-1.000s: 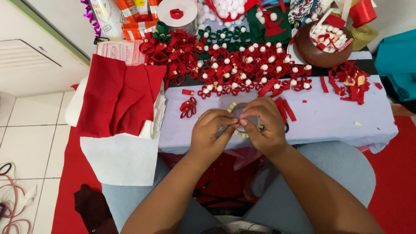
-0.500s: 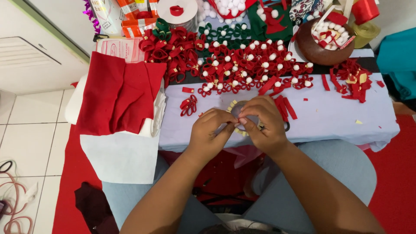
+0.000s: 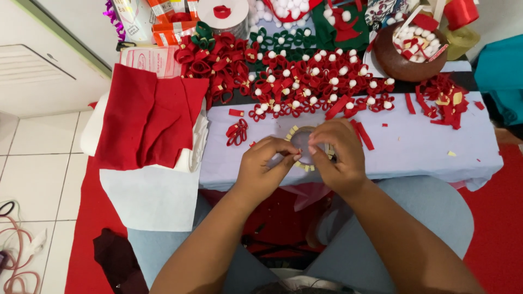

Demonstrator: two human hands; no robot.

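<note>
Both hands [image 3: 305,163] stayed near table edge [image 3: 381,177], seemingly pinching tape roll [image 3: 303,147]

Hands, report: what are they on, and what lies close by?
Left hand and right hand both pinching at a small round disc ringed with yellow tabs. Disc on pale cloth. Red ribbon loops lie beside, apart.

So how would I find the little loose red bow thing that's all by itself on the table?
Start at the pale lilac cloth covering the low table, and find the folded red felt at its left end. Just right of that felt, left of the person's left hand, lies a small red ribbon loop bundle. Unlike the crowd of red bows behind it, it lies alone and has no white pompom.
</note>
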